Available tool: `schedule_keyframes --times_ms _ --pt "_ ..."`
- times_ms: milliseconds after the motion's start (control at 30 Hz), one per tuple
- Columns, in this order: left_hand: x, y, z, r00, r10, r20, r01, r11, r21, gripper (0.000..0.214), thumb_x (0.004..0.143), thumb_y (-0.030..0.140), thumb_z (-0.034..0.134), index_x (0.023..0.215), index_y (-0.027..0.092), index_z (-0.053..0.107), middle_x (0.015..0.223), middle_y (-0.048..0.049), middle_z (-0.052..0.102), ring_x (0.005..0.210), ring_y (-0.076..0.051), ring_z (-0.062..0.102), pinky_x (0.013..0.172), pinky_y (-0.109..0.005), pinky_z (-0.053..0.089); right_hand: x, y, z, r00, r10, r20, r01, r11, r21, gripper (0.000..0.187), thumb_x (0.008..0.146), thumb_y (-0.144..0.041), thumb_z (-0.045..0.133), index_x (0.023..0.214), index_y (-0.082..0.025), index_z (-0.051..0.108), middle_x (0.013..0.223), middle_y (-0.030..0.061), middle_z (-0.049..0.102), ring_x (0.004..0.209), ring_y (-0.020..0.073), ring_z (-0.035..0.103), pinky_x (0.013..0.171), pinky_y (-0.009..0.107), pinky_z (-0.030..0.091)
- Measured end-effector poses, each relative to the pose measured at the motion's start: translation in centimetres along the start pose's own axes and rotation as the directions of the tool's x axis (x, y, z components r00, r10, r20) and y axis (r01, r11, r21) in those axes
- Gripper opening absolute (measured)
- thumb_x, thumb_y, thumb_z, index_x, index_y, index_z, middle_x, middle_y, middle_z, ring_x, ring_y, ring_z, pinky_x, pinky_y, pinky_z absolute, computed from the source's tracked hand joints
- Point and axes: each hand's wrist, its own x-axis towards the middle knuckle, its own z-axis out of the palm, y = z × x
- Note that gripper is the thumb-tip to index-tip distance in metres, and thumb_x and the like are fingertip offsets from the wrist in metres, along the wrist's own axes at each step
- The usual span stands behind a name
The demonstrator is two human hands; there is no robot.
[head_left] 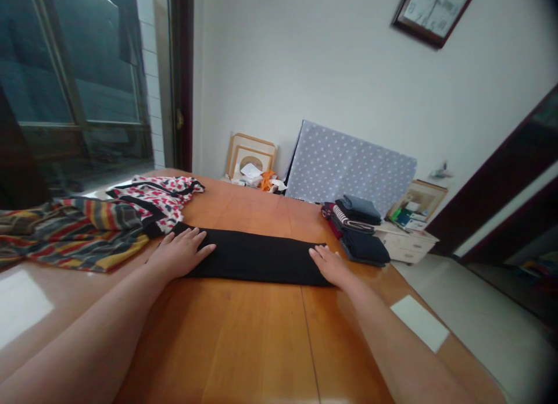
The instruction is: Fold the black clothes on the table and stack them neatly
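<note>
black folded fabric (pixel 257 258) lies on a honey-orange wooden table (pixel 261 340); left hand (pixel 178 255) and right hand (pixel 332 268) press its ends, fingers (pixel 192 241) flat, slightly spread.

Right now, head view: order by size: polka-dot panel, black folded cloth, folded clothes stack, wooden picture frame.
Largest, too close to rank: polka-dot panel and black folded cloth; the cloth sits nearer the camera.
Next: folded clothes stack.
Smallest: wooden picture frame.
</note>
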Motion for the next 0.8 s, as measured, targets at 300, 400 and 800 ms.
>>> schedule_keyframes --times_ms 300,400,800 --pt "-0.2 -0.4 0.2 0.999 -0.050 -0.017 0.047 0.984 -0.174 0.075 0.091 0.071 0.041 0.145 0.021 0.051 0.156 -0.0163 0.044 0.149 -0.036 0.031 0.119 -0.058 0.017 1.9 2.1 3.2 0.998 0.065 -0.028 -0.068 0.991 -0.120 0.087 0.096 -0.070 0.018 0.160 -0.011 0.024 0.166 0.0126 0.022 0.155 0.0279 0.012 0.124 0.052 0.009" --pt "0.0 -0.6 -0.7 0.975 -0.171 -0.141 0.077 0.858 -0.508 0.075 0.091 0.070 0.044 0.143 0.017 0.053 0.153 -0.0173 0.048 0.145 -0.034 0.039 0.120 -0.049 0.024 2.3 2.9 3.8 0.998 0.054 -0.042 -0.059 0.990 -0.125 0.088 0.095 -0.071 0.016 0.159 -0.013 0.025 0.166 0.0121 0.023 0.155 0.0276 0.013 0.124 0.053 0.011" --pt "-0.3 -2.7 -3.2 0.722 -0.623 -0.302 -0.101 0.336 -0.936 0.078 0.099 0.068 0.017 0.132 0.011 0.059 0.130 -0.0194 0.067 0.123 -0.026 0.062 0.106 -0.038 0.044 1.6 3.0 3.9 0.998 0.018 -0.066 -0.028 0.988 -0.149 0.075 0.096 -0.061 0.019 0.156 -0.020 0.037 0.164 0.0120 0.027 0.154 0.0323 0.015 0.119 0.061 0.023"
